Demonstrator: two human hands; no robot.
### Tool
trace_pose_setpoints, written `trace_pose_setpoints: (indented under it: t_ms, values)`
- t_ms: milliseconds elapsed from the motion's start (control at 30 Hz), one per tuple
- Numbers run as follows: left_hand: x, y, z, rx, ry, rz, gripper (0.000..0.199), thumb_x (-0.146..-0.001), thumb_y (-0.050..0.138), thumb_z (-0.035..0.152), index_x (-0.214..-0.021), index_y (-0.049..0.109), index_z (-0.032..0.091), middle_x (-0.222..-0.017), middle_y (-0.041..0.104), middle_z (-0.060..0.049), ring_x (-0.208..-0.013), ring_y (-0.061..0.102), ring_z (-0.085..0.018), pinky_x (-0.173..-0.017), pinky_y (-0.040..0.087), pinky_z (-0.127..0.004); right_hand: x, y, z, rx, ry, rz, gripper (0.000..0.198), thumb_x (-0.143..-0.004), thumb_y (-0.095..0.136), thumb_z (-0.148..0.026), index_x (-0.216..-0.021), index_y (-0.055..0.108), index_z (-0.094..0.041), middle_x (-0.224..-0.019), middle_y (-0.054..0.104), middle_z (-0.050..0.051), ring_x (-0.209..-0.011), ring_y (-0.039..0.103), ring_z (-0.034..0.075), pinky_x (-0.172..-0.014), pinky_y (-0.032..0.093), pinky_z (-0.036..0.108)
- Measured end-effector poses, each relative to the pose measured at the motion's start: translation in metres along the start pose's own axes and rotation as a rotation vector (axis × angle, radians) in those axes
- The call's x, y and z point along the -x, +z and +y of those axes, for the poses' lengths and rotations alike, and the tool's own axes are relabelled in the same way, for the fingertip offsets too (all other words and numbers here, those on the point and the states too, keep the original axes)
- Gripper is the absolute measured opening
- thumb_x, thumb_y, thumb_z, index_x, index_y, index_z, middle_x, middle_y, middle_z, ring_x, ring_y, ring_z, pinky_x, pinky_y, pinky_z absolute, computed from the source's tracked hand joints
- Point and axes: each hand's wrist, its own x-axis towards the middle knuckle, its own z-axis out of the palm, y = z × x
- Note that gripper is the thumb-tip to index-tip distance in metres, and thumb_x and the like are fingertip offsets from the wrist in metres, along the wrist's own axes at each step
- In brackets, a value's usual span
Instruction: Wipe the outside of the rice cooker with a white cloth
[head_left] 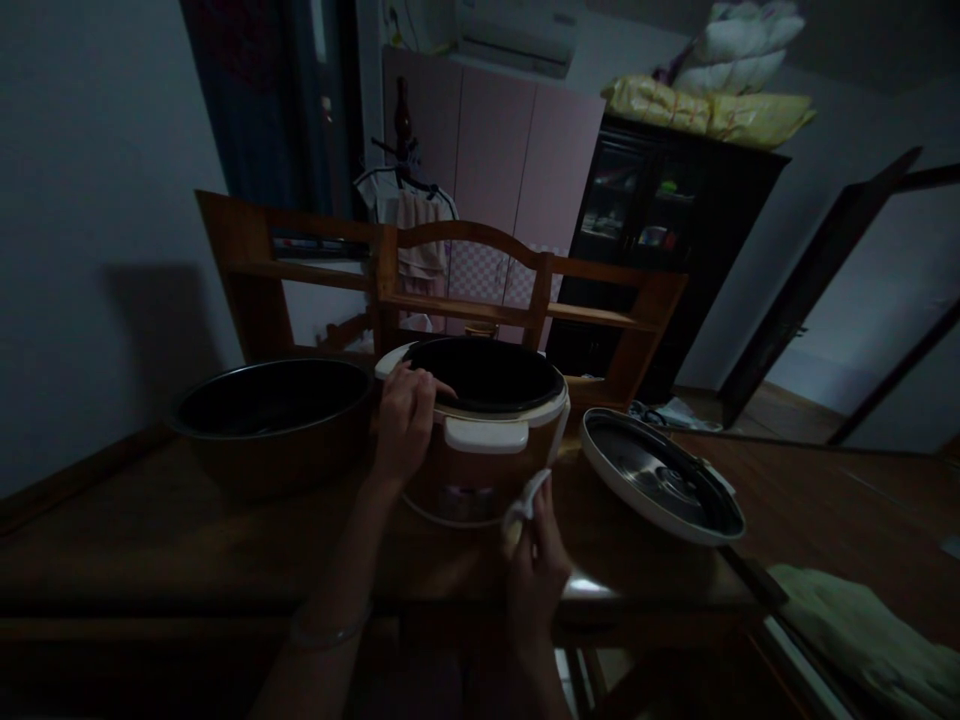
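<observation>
A large brown and white rice cooker [480, 470] stands upright on the wooden desk, its round dark opening facing up. My left hand [407, 405] is closed over the cooker's near left rim, one finger stretched along the inner edge. In front of the cooker's right side, my right hand [541, 555] pinches a crumpled white cloth [531, 497]. The cloth is close to the cooker's outer wall; whether it touches I cannot tell. To the left sits a wide pot [281, 460] with a dark inside. The cooker lid [660, 475] lies at the right, its metal underside up.
Behind the cooker rises the wooden desk's shelf frame [465, 305]. The desk top [330, 555] runs under all the cookware. Pale green fabric [862, 620] lies low at the right. A pink wardrobe [491, 160] and a black cabinet [667, 220] stand farther back.
</observation>
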Motion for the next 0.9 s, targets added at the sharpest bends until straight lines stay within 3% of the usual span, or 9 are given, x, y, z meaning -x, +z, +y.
trace_pose_setpoints:
  t_ms: [67, 167, 333, 400, 567, 733, 900]
  values:
    - [0.000, 0.000, 0.001, 0.003, 0.001, 0.001, 0.048, -0.104, 0.028, 0.037, -0.080, 0.069, 0.024, -0.090, 0.070, -0.001, -0.102, 0.060, -0.018, -0.118, 0.031, -0.039, -0.017, -0.014, 0.004, -0.013, 0.239, 0.134, 0.047, -0.095, 0.055, -0.032, -0.140, 0.058, -0.018, -0.136, 0.063, 0.014, -0.124, 0.062, 0.030, -0.098, 0.054, 0.042]
    - [0.000, 0.000, 0.001, 0.020, 0.003, 0.011, 0.047, -0.104, 0.029, 0.036, -0.080, 0.068, 0.024, -0.087, 0.069, -0.001, -0.099, 0.060, -0.018, -0.118, 0.030, -0.039, -0.052, -0.028, 0.001, -0.033, 0.276, 0.235, 0.045, -0.089, 0.063, -0.039, -0.124, 0.070, -0.011, -0.121, 0.072, 0.017, -0.114, 0.068, 0.033, -0.095, 0.055, 0.041]
    - [0.000, 0.001, 0.000, 0.029, -0.003, 0.012, 0.048, -0.104, 0.029, 0.035, -0.078, 0.067, 0.024, -0.084, 0.067, -0.001, -0.098, 0.059, -0.018, -0.117, 0.031, -0.039, -0.108, -0.021, -0.008, 0.030, -0.051, 0.122, 0.045, -0.093, 0.046, -0.019, -0.135, 0.063, -0.019, -0.143, 0.058, 0.010, -0.134, 0.054, 0.026, -0.112, 0.042, 0.043]
    - [0.000, 0.001, 0.000, 0.029, 0.000, 0.013, 0.047, -0.104, 0.029, 0.036, -0.077, 0.067, 0.024, -0.083, 0.067, -0.001, -0.098, 0.059, -0.018, -0.117, 0.031, -0.039, -0.116, -0.012, -0.010, 0.040, -0.096, 0.079, 0.053, -0.089, 0.042, -0.012, -0.138, 0.060, -0.021, -0.146, 0.055, 0.008, -0.136, 0.052, 0.023, -0.114, 0.041, 0.042]
    - [-0.001, 0.001, 0.001, 0.030, 0.014, 0.019, 0.047, -0.103, 0.030, 0.035, -0.078, 0.068, 0.024, -0.083, 0.068, -0.001, -0.096, 0.059, -0.019, -0.116, 0.032, -0.040, -0.094, -0.004, -0.030, -0.013, -0.163, 0.067, 0.058, -0.090, 0.039, -0.008, -0.144, 0.053, -0.025, -0.147, 0.054, 0.005, -0.137, 0.051, 0.021, -0.112, 0.044, 0.041]
    - [0.000, 0.001, 0.001, 0.015, 0.001, 0.011, 0.049, -0.103, 0.028, 0.036, -0.077, 0.067, 0.024, -0.085, 0.068, -0.001, -0.099, 0.060, -0.019, -0.117, 0.032, -0.040, -0.081, -0.021, -0.077, -0.030, -0.381, 0.098, 0.046, -0.097, 0.045, -0.009, -0.136, 0.062, -0.026, -0.142, 0.060, 0.006, -0.133, 0.056, 0.023, -0.110, 0.048, 0.042]
    - [0.000, 0.000, 0.001, -0.003, -0.020, -0.004, 0.050, -0.104, 0.027, 0.038, -0.078, 0.067, 0.024, -0.087, 0.067, -0.002, -0.100, 0.059, -0.019, -0.115, 0.033, -0.040, -0.088, -0.016, -0.110, 0.045, -0.592, -0.146, 0.041, -0.100, 0.043, -0.008, -0.129, 0.066, -0.025, -0.135, 0.066, 0.004, -0.132, 0.056, 0.021, -0.115, 0.045, 0.044]
